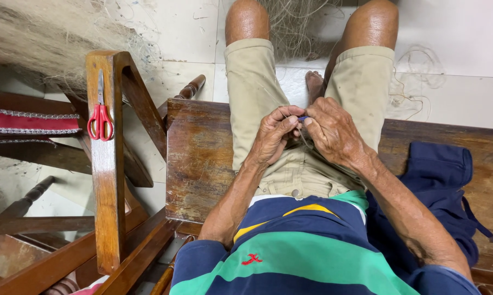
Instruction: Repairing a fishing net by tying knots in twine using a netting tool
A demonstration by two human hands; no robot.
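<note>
Both hands, left hand (pixel 274 135) and right hand (pixel 333 131), pinched narrow on small blue needle (pixel 303 118) and thin line over lap. Midway, probably: net heap (pixel 50 38) on floor, red scissors (pixel 100 121) untouched.

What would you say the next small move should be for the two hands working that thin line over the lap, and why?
Probably draw the line taut: the left hand and right hand pinch a small blue piece together, and the thin line hangs slack below.

A home workspace for net-mending: tiled floor (pixel 465 38), worn wooden bench (pixel 203 158), heaped fishing net (pixel 44 38), red scissors (pixel 100 121).
</note>
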